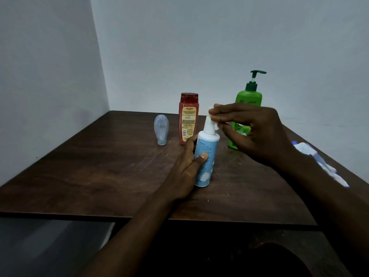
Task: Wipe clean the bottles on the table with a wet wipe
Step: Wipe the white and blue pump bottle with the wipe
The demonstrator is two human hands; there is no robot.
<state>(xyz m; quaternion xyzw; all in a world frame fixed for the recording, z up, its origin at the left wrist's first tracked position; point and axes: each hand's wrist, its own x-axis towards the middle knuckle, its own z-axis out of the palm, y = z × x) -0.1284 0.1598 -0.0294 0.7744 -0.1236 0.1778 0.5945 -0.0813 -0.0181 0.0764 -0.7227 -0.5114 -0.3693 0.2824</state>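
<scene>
**Wipe pinched at the spray nozzle**

In the middle of the frame the left hand (185, 168) grips the pale blue spray bottle (205, 156), thumb curled across its label. The bottle is tilted over the dark wooden table (99, 166). Just right of centre, the right hand (253, 132) pinches a white wet wipe (210, 108) against the bottle's white nozzle. Behind stand a red bottle (188, 118), a green pump bottle (248, 96) (partly hidden by the right hand) and, further left, a small grey bottle (161, 126) on its cap. A blue-and-white packet (319, 160) lies at the right edge
</scene>
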